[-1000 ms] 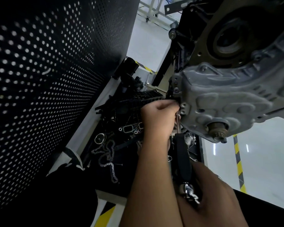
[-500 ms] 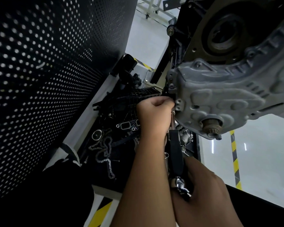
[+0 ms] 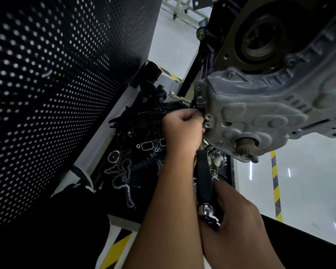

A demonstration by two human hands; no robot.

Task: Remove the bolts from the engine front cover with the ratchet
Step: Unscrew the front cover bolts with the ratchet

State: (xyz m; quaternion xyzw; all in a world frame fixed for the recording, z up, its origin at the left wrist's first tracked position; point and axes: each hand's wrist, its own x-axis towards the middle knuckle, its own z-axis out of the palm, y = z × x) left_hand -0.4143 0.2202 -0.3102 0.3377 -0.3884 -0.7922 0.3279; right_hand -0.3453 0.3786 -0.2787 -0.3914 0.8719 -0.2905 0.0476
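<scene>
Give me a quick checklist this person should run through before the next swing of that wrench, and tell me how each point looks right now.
1. Right hand grips the ratchet by its handle end: ok.
2. Left hand steadies the tool's head at the edge of the front cover: ok, its fingers are curled there.
3. Socket seated squarely on the bolt: cannot tell, the left hand hides it.
4. Handle has free room to swing: cannot tell, loose parts lie close behind it in the tray.
5. Nothing loose caught in the tool: ok, the chain lies apart in the tray.
</scene>
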